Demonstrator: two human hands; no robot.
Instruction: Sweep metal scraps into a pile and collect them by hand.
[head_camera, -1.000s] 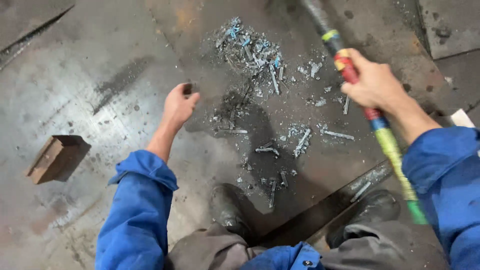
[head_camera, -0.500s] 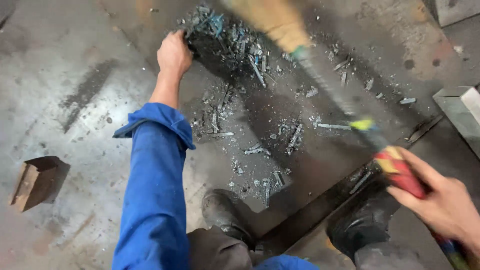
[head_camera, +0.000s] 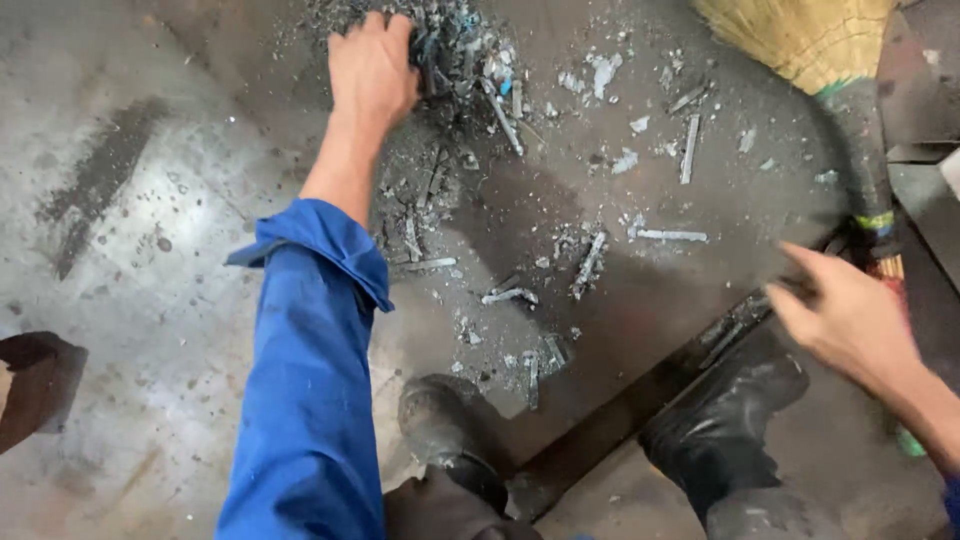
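Note:
My left hand (head_camera: 372, 68) reaches far forward, knuckles up, with its fingers curled into a heap of grey and bluish metal scraps (head_camera: 462, 48) on the dark steel floor. Its blue sleeve is rolled back at the forearm. More scrap pieces (head_camera: 588, 262) lie scattered between the heap and my boots. My right hand (head_camera: 850, 322) is blurred at the right, fingers stretched toward the upper left. It lies over the striped handle (head_camera: 877, 225) of a straw broom (head_camera: 800, 35); whether it grips the handle is unclear.
My two black boots (head_camera: 450, 432) (head_camera: 722, 435) stand at the bottom, on either side of a dark groove (head_camera: 620, 410) in the floor. A brown wooden block (head_camera: 30, 385) sits at the left edge. Grey metal slabs (head_camera: 930, 190) lie at the right.
My left hand has pushed further forward and curled into the scrap heap. The broom has swung to the right, and my right hand's fingers have loosened on its handle.

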